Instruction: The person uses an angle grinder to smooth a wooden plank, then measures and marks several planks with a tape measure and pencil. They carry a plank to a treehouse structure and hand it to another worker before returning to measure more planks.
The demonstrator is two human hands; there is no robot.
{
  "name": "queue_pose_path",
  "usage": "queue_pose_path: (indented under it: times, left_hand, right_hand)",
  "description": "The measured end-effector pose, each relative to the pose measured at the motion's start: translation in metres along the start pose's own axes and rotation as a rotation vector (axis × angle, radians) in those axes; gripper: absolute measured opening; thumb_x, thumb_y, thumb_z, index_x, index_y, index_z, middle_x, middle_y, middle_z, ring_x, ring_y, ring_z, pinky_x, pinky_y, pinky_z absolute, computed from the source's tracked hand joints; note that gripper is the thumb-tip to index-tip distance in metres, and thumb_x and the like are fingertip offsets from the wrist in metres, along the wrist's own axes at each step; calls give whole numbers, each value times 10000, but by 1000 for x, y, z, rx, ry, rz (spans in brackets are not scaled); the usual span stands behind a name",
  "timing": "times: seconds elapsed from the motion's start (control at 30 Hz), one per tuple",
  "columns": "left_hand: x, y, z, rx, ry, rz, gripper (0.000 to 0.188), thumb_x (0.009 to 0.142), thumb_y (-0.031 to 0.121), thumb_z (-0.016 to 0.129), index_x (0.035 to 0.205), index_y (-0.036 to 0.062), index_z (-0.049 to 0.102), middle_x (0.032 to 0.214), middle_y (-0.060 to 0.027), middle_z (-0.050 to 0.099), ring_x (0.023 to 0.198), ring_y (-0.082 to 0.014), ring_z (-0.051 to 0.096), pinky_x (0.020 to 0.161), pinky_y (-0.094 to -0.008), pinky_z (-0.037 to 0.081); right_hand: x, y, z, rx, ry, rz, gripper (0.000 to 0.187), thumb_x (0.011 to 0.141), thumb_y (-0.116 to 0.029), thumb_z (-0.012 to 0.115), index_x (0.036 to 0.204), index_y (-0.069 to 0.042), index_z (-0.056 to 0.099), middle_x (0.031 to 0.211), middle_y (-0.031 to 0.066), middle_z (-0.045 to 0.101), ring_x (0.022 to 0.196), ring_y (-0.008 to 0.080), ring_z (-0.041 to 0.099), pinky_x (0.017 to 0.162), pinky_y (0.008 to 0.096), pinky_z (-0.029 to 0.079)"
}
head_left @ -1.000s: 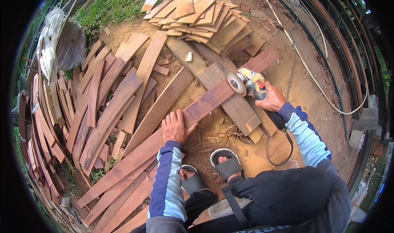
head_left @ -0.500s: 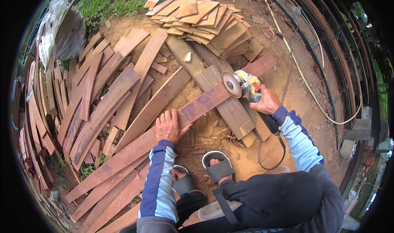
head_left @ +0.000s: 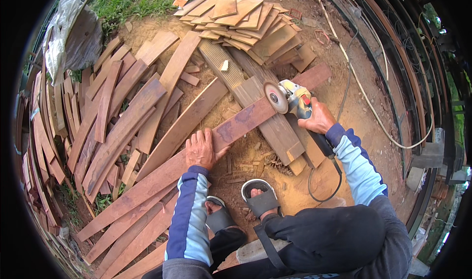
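Note:
A long reddish-brown board (head_left: 246, 120) slants from the lower left to the upper right, lying across two grooved timbers (head_left: 269, 117). My left hand (head_left: 200, 150) presses on the board from above, its fingers over the face and the thumb apart along the near edge. In my right hand (head_left: 318, 118) is an angle grinder (head_left: 297, 99), gripped round its body. The grinder's round disc (head_left: 276, 97) stands at the board over the timbers; whether it touches the wood I cannot tell. A black cord (head_left: 339, 173) loops from the tool's rear end.
Many loose boards (head_left: 132, 117) lie heaped at the left. Short cut pieces (head_left: 246, 21) are stacked at the far side near grass. A pale hose (head_left: 364, 92) curves over the ground at the right, beside dark metal beams (head_left: 393, 48). My sandalled feet (head_left: 260, 195) are close to the board.
The grinder and its disc have shifted very slightly to the left and up. My left hand stays in place on the board.

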State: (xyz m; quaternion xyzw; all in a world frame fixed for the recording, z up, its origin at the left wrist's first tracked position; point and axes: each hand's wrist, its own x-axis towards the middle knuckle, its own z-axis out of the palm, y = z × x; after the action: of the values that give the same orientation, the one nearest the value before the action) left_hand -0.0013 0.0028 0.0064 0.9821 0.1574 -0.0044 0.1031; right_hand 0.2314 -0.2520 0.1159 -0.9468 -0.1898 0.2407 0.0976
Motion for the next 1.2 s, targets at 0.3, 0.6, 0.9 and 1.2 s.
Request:
queue_pose_path:
  times: [0.3,0.6,0.9,1.2]
  left_hand:
    - [0,1,1,5,26,5,733,671,586,686,1122,51,467,935,-111,511,886,-271,526,767,-390,410]
    - [0,0,3,18,27,8,737,663,590,690,1121,55,470,922,-104,506,878,-261,526,761,-383,406]
    - [0,-1,3,7,32,13,737,662,588,692,1126,59,473,917,-101,508,876,-257,524,755,-381,405]
    - [0,-1,4,2,31,3,743,651,597,696,1114,56,484,913,-97,509,870,-257,524,749,-384,404]
  right_hand:
    - [-5,3,0,11,-12,9,565,620,-237,705,989,129,483,876,323,610,852,419,630,748,411,507]
    - [-15,17,7,-2,17,-17,556,605,-236,714,958,128,485,825,313,606,789,413,631,710,419,505]
    - [-23,23,11,4,22,13,563,581,-242,715,952,114,485,797,288,605,753,398,627,698,420,499]
    - [-20,20,12,-1,10,21,566,593,-237,719,966,117,483,820,295,605,772,398,628,707,420,501]
